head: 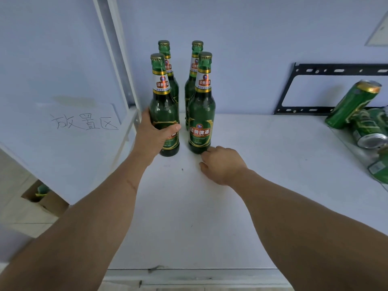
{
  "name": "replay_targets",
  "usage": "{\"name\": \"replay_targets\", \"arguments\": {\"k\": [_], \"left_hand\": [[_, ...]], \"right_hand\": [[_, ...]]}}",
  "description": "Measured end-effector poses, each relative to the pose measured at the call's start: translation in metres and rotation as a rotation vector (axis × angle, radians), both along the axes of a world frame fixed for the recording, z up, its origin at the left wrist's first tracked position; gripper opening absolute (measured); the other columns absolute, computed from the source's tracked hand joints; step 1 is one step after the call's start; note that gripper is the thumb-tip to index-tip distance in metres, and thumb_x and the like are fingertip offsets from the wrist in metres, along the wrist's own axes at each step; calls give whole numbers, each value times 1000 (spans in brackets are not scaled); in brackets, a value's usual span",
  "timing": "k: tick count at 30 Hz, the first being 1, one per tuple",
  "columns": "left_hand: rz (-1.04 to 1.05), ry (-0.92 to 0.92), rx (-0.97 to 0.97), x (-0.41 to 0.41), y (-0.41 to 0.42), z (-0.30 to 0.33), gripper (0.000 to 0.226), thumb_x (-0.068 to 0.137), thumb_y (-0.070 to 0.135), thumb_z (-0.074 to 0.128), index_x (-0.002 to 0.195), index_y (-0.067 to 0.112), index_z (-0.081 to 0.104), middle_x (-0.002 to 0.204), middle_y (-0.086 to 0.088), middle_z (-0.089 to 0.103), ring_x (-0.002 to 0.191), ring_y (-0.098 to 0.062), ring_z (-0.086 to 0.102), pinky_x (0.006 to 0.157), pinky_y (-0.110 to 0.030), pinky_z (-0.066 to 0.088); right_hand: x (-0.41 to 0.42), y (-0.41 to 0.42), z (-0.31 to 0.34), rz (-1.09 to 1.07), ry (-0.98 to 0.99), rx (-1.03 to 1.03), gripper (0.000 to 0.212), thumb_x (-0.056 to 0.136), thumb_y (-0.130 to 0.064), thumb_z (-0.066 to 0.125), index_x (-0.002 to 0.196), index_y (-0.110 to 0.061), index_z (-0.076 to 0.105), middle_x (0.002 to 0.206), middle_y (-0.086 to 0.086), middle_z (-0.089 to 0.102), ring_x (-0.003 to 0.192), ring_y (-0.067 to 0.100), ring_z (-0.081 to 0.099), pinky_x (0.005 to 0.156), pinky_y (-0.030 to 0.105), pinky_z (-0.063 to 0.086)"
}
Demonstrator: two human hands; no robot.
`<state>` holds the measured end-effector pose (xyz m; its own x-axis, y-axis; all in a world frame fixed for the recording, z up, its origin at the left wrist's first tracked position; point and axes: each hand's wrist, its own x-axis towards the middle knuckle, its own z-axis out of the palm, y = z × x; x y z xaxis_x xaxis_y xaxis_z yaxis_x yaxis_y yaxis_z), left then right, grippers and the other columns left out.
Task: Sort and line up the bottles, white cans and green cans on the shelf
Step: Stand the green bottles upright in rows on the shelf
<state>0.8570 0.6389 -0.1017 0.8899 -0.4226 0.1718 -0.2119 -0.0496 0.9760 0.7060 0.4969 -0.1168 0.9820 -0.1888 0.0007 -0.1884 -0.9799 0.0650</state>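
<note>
My left hand (154, 134) wraps around the lower body of the front-left bottle (164, 106), thumb across its label, fingers curled behind. My right hand (223, 164) rests on the shelf (262, 164) with its fingers loosely curled, holding nothing, its knuckles just touching the base of the front-right bottle (202, 106). Two more bottles (194, 76) stand upright behind these, close to the back edge of the shelf, so the four form a tight square near the back left corner. A heap of green cans (354, 103) lies tumbled at the right edge, one leaning on the others; I see no white cans from here.

The risk, as I judge it, is in the crowding. The bottles stand nearly touching, so if I slide or tilt the one I grip, it could knock its neighbour or the one behind and topple tall glass. My right knuckles could also nudge the front-right bottle off line. The leaning can looks ready to roll if the pile is disturbed.
</note>
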Motion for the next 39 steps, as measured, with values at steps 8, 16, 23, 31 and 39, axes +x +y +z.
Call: {"name": "replay_targets", "arguments": {"k": [8, 16, 23, 31, 39], "left_hand": [[44, -50, 281, -10, 3, -12, 72, 77, 32, 81, 136, 22, 43, 129, 3, 59, 115, -17, 57, 96, -32, 45], [138, -611, 918, -135, -13, -25, 54, 96, 42, 51, 140, 12, 45, 135, -8, 55, 117, -29, 55, 88, -42, 47], [-169, -1084, 908, -237, -114, 1, 37, 98, 34, 47, 122, 11, 64, 118, -7, 66, 100, -29, 61, 81, -38, 43], [-276, -1354, 684, -368, -241, 50, 33, 99, 31, 45, 115, 11, 66, 113, -8, 66, 101, -31, 58, 85, -40, 41], [-395, -1539, 534, -473, -358, 92, 26, 93, 29, 54, 93, 10, 71, 93, -9, 70, 86, -31, 64, 74, -40, 48]], "right_hand": [[-24, -16, 0, -63, -14, 0, 38, 101, -38, 33, 113, -13, 58, 108, 6, 56, 100, 25, 54, 72, 33, 39], [-104, -57, 10, -124, -40, -61, 35, 102, -34, 33, 110, -12, 59, 110, 6, 57, 103, 26, 54, 74, 31, 35], [-222, -116, 48, -202, -83, -210, 36, 102, -33, 32, 114, -14, 59, 112, 5, 58, 101, 26, 54, 70, 32, 33], [-384, -200, 100, -352, -158, -347, 26, 96, -24, 41, 107, -14, 63, 110, 7, 62, 99, 31, 58, 68, 33, 35], [-500, -289, 114, -546, -252, -372, 27, 96, -27, 43, 104, -15, 66, 108, 6, 64, 99, 29, 60, 66, 31, 37]]}}
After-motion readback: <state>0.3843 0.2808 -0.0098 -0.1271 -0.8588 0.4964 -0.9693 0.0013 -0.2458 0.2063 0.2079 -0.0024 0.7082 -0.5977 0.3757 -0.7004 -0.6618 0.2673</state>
